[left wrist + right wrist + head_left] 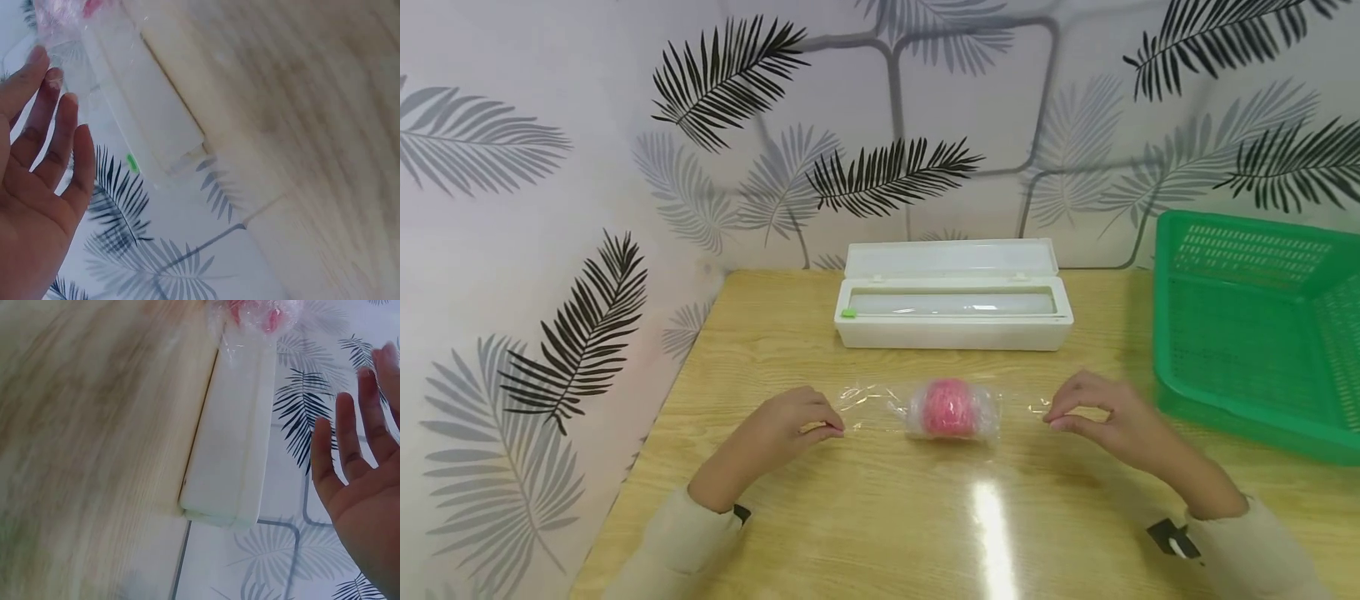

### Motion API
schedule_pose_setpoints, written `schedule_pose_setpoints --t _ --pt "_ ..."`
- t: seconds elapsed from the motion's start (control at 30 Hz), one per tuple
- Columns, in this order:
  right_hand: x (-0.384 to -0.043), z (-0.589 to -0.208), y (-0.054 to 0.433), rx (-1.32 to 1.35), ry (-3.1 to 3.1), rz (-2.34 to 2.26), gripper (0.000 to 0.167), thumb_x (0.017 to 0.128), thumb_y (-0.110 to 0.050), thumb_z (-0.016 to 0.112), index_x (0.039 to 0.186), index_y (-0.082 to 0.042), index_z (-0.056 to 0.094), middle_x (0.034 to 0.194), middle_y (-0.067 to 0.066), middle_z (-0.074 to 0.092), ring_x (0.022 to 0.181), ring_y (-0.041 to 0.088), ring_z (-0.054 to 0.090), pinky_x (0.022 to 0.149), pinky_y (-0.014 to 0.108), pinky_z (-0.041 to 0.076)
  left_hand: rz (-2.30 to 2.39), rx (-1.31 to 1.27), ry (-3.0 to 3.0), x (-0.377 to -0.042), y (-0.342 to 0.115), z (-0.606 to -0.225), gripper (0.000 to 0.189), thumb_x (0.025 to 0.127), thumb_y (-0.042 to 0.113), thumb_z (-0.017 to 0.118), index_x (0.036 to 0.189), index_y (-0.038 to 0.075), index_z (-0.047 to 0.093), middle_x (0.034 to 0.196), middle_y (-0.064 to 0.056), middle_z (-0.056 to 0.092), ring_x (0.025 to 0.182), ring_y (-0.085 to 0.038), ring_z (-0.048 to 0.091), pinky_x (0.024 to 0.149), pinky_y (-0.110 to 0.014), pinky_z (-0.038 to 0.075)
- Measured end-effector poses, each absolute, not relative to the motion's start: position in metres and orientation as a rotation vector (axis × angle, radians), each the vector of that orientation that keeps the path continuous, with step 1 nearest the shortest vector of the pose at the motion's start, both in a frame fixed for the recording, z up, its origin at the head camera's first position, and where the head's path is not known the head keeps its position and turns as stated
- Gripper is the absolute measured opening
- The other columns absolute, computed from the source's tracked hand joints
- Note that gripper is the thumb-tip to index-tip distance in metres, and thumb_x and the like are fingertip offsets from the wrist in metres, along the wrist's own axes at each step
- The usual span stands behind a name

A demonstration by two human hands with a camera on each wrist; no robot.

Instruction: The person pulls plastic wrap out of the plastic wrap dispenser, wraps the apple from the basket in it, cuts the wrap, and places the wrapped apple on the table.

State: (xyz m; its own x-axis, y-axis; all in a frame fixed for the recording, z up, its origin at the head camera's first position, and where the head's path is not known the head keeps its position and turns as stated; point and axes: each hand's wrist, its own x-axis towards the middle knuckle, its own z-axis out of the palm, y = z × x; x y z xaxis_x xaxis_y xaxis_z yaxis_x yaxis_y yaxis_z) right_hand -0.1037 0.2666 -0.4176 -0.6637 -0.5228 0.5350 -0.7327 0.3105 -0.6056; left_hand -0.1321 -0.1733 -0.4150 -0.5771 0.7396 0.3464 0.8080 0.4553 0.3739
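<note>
In the head view, a pink rounded bundle [950, 408] lies on the table, wrapped in clear plastic film [872, 407] that stretches out to both sides. My left hand [790, 423] pinches the film's left end between thumb and fingertips. Opposite it, my right hand [1108, 417] pinches the thin right end, where only a small glint of film shows. What the pink thing is cannot be made out through the wrap. Both wrist views show the other fingers spread fairly straight, with the wrapped bundle [262, 315] at the top edge.
Behind the bundle stands a white cling film dispenser [955, 336], its lid raised and a roll inside, with a green slider at the left. A green plastic basket [1232, 408] sits at the right. Leaf-patterned wall covering [760, 208] borders the wooden table [850, 525].
</note>
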Motion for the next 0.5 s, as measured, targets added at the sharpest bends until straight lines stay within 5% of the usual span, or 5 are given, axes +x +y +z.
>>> schedule_pose_setpoints --t 0.5 --pt "-0.097 -0.424 0.259 1.231 -2.719 1.158 0.01 0.088 -0.013 0.064 0.091 -0.021 0.066 0.091 -0.014 0.061 0.084 0.006 0.055 0.071 0.029 0.049 -0.367 -1.397 -2.708 -0.122 -0.147 -0.409 0.011 0.087 0.028 0.065 0.087 0.019 0.072 0.085 0.011 0.063 0.076 -0.005 0.055 0.067 -0.02 0.047"
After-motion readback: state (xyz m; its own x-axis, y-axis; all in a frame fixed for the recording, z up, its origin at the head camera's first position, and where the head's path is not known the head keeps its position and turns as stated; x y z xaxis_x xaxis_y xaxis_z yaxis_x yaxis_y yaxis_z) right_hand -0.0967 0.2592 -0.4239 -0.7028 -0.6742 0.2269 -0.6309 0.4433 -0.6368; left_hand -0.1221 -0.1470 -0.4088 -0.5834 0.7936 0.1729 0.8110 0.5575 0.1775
